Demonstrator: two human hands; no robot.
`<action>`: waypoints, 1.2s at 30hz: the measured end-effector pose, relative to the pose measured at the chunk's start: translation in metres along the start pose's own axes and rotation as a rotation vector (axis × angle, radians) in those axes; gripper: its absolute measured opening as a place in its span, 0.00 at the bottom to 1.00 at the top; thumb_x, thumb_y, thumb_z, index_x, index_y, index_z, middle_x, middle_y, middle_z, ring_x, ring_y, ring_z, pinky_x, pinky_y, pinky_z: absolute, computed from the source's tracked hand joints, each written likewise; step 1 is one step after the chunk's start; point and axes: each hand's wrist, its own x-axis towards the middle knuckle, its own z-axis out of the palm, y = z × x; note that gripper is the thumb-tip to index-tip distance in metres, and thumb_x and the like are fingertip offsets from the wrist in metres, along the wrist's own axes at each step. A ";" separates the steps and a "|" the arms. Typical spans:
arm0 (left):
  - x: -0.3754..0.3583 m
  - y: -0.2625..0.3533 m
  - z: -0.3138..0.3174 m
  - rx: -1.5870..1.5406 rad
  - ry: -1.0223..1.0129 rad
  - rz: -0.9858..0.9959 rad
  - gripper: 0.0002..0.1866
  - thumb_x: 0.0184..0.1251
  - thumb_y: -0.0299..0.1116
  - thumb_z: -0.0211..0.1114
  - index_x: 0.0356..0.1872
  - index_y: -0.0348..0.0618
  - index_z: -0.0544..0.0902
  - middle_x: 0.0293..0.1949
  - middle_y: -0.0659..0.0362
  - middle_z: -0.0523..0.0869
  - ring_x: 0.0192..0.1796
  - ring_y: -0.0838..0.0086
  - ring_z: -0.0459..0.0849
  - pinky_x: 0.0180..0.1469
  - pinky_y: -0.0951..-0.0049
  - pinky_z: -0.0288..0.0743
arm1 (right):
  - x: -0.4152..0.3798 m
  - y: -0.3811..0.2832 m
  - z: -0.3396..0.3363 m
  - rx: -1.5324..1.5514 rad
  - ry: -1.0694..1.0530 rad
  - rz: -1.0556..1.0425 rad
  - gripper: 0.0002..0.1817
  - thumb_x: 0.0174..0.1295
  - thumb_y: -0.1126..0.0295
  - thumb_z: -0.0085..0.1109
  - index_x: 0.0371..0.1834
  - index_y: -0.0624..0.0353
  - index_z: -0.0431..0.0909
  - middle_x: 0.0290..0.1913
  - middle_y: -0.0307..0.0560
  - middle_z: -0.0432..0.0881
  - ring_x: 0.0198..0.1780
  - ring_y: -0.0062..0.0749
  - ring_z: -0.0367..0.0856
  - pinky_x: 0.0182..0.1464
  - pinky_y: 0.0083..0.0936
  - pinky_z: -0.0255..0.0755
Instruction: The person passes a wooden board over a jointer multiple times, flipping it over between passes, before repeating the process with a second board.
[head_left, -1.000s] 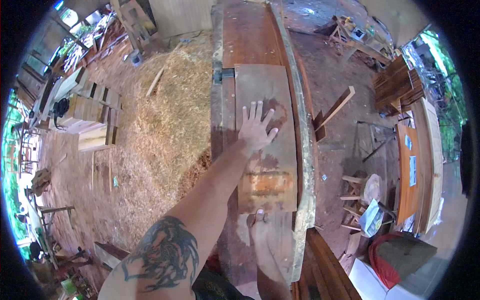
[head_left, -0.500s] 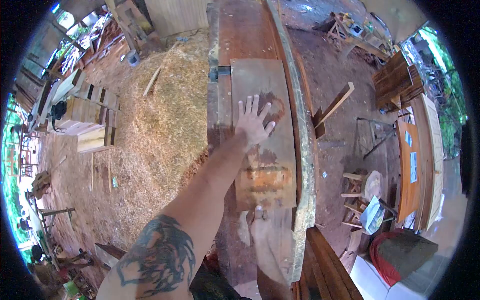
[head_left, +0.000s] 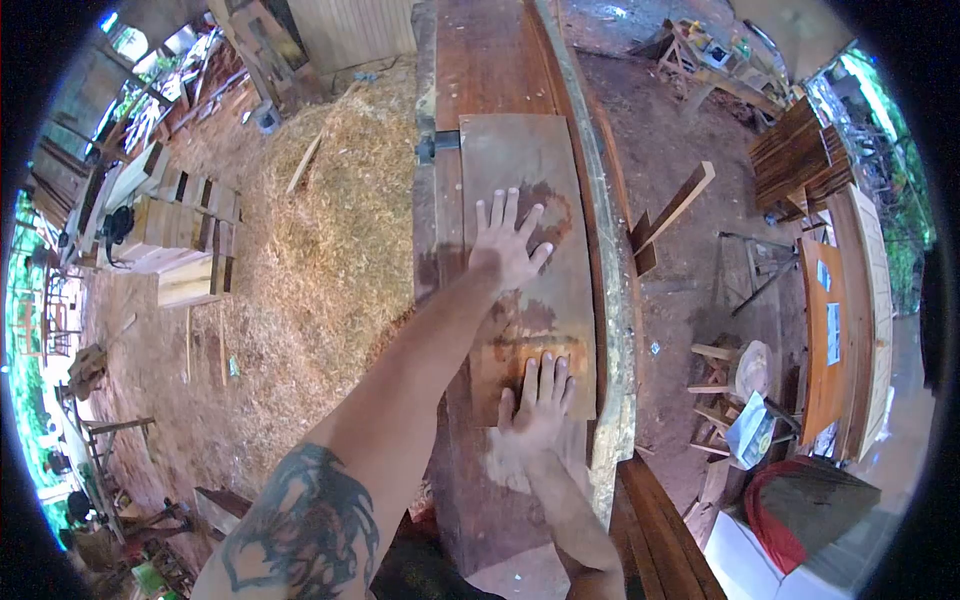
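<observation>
A flat, dull brown wooden panel [head_left: 505, 155] lies lengthwise on a long wooden bench [head_left: 490, 70]. Pressed on its middle, palm down with fingers spread, is my left hand [head_left: 508, 245]. Nearer to me, my right hand [head_left: 537, 410] rests on the panel's close end, fingers stretched toward the far side and slightly apart. Dark, blotchy patches mark the panel around my left hand, and a rusty orange band crosses it near my right fingertips. Beside the panel's upper left edge sits a small dark metal block [head_left: 438, 145]. Neither hand holds anything.
Wood shavings [head_left: 310, 240] cover the floor at left, beside stacked timber [head_left: 180, 235]. On the right are a leaning plank [head_left: 680, 205], wooden stools [head_left: 750, 375] and an orange-brown board [head_left: 822, 340]. Dark boards [head_left: 660, 535] lie close to the bench's near right side.
My right hand has moved forward onto the panel's near end and its fingers have straightened out. My left hand stays in place on the panel.
</observation>
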 end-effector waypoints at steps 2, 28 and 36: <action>0.003 -0.002 0.001 0.015 0.012 0.004 0.41 0.80 0.65 0.48 0.86 0.56 0.60 0.87 0.37 0.47 0.88 0.39 0.43 0.85 0.30 0.32 | 0.007 0.002 0.007 -0.007 0.019 0.008 0.40 0.65 0.59 0.63 0.81 0.62 0.66 0.84 0.63 0.63 0.85 0.69 0.54 0.83 0.70 0.44; 0.104 -0.053 -0.005 -0.025 0.021 -0.007 0.41 0.80 0.65 0.48 0.86 0.54 0.61 0.87 0.38 0.49 0.88 0.40 0.42 0.85 0.32 0.32 | 0.127 -0.003 0.046 -0.142 0.136 0.035 0.37 0.69 0.50 0.55 0.79 0.58 0.72 0.81 0.62 0.67 0.83 0.65 0.61 0.80 0.70 0.51; 0.130 -0.067 -0.009 -0.043 0.017 -0.014 0.41 0.81 0.65 0.47 0.86 0.54 0.61 0.87 0.38 0.49 0.89 0.41 0.42 0.86 0.33 0.30 | 0.162 -0.008 0.050 -0.172 0.167 0.016 0.38 0.70 0.47 0.59 0.79 0.57 0.73 0.80 0.63 0.69 0.82 0.67 0.64 0.79 0.70 0.55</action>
